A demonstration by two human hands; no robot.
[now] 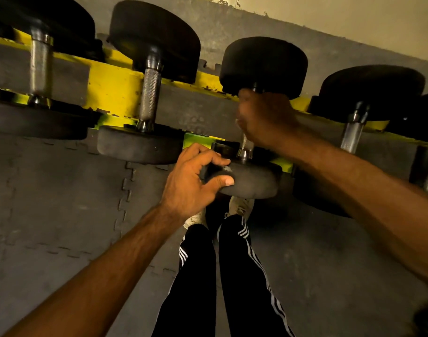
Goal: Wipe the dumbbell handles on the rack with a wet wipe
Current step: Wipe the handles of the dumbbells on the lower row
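A yellow rack (115, 88) carries several black-headed dumbbells with knurled steel handles. My right hand (264, 117), blurred, is curled round the handle (244, 144) of the middle dumbbell, covering most of it. A pale sliver of wet wipe (237, 121) shows at that hand's left edge. My left hand (191, 181) grips the edge of this dumbbell's near head (254, 178), fingers over the top and thumb on the front face. Its far head (264, 62) rests on the back rail.
Neighbouring dumbbells lie to the left (149, 93), far left (39, 64) and right (354, 132), all with bare handles. My legs in striped black trousers (244, 276) stand close under the rack on grey interlocking floor mats (50, 203). A wall runs behind.
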